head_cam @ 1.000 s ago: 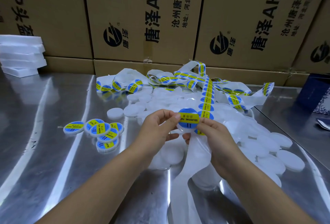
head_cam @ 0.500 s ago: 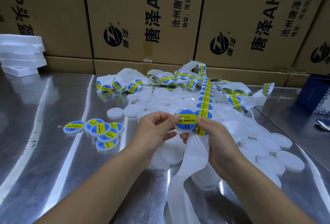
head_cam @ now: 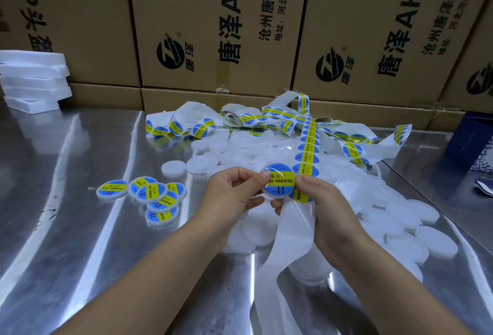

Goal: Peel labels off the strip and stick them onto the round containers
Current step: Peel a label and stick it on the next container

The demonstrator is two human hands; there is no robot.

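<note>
Centrally, left hand (head_cam: 234, 193) pinching labelled container (head_cam: 278, 184), right hand (head_cam: 330, 212) gripping label strip (head_cam: 307, 147) beside it, finished containers (head_cam: 153, 193) lying left.

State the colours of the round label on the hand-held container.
The round label is blue with a yellow band; head view.

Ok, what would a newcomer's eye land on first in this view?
Probably the bright blue-and-yellow-labelled round container, pinched at centre between the left hand and right hand, with the label strip running away over the heap of white containers. Then the cluster of finished containers on the steel table to the left, and the printed cardboard boxes walling off the back.
</note>
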